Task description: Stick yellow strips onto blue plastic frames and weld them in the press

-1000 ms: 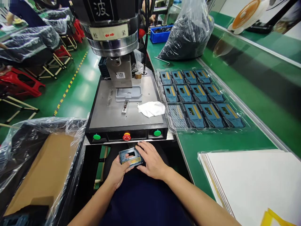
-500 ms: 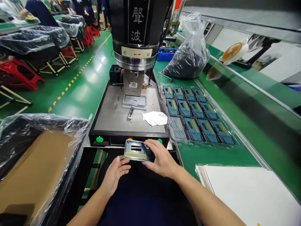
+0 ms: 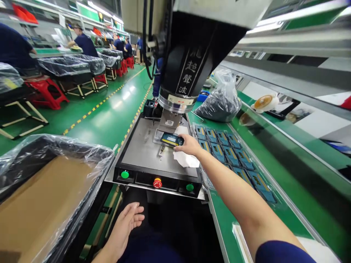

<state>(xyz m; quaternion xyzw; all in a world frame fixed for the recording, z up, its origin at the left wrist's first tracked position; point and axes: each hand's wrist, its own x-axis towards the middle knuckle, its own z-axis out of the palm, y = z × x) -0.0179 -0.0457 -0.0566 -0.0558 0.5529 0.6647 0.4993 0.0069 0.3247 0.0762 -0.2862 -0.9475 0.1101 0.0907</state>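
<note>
My right hand [image 3: 189, 145] reaches out over the machine bed and grips the right end of a dark plastic panel [image 3: 171, 139] with cut-outs and a yellow-edged strip. The panel is over the pale fixture [image 3: 157, 136], just below the metal welding head [image 3: 168, 121]; whether it touches the fixture I cannot tell. My left hand [image 3: 127, 221] hangs in front of the machine with nothing in it, its fingers partly curled and apart. Beneath my right hand lies a white cloth [image 3: 186, 159]. A small metal piece [image 3: 161, 150] is on the bed before the fixture.
Green buttons [image 3: 125, 174] and a red emergency stop [image 3: 157, 183] line the machine front. A clear tray [image 3: 270, 197] at right holds several similar panels. On the left stands a plastic-lined bin [image 3: 104, 157] with cardboard. A bag of dark parts [image 3: 219, 106] sits behind; co-workers [image 3: 83, 42] sit far left.
My right hand has carried the panel forward from in front of the machine to the fixture. My left hand has dropped away from it. The view has tilted up and turned.
</note>
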